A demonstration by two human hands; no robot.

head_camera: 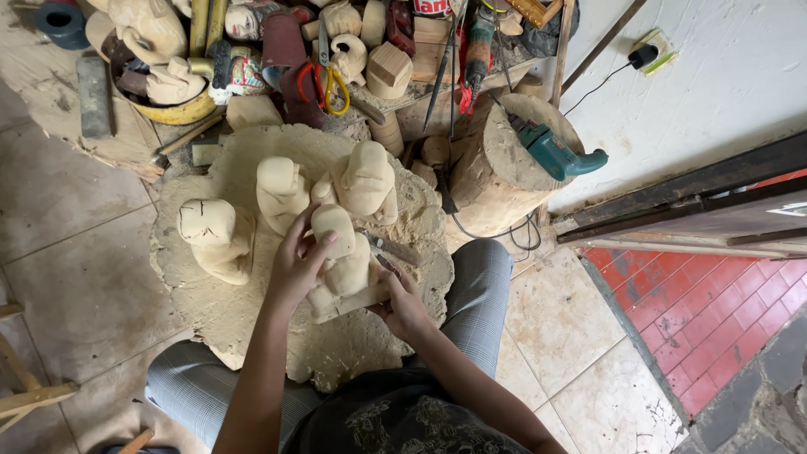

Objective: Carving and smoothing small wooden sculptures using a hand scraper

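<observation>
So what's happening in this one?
A seated person is carving a pale wooden figure on a sawdust-covered stump. The left hand grips the figure near its head, and the right hand works a thin metal tool against its side. Three similar rough figures stand just behind it. A teal power drill lies on a second stump to the right.

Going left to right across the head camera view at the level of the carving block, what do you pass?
Cracked wooden figure → left hand → wooden figure being carved → right hand → log stump → teal power drill → red tiled floor.
</observation>
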